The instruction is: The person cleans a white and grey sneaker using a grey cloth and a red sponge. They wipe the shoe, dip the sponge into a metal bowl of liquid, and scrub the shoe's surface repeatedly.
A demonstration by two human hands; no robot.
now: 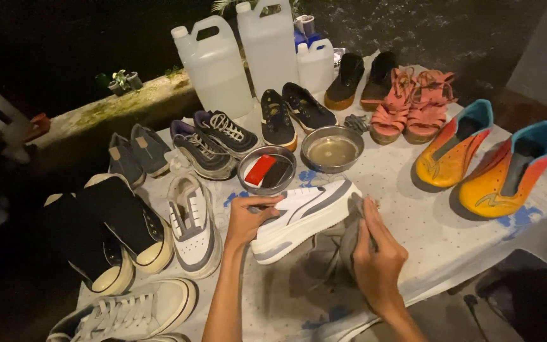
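A white sneaker with grey stripes [305, 215] lies on its side in the middle of the cloth-covered table [425, 228]. My left hand [248, 218] grips its heel end. My right hand [375, 256] presses a grey cloth [343, 244] against the sneaker's toe end. Its white and grey mate [192, 225] stands upright just to the left.
Two metal bowls sit behind: one [266, 170] with a red and a black block, one [332, 149] with cloudy liquid. Several pairs of shoes ring the table, among them orange and blue boots [485, 161], pink sandals [413, 104] and black high-tops [112, 231]. Plastic jugs [242, 60] stand at the back.
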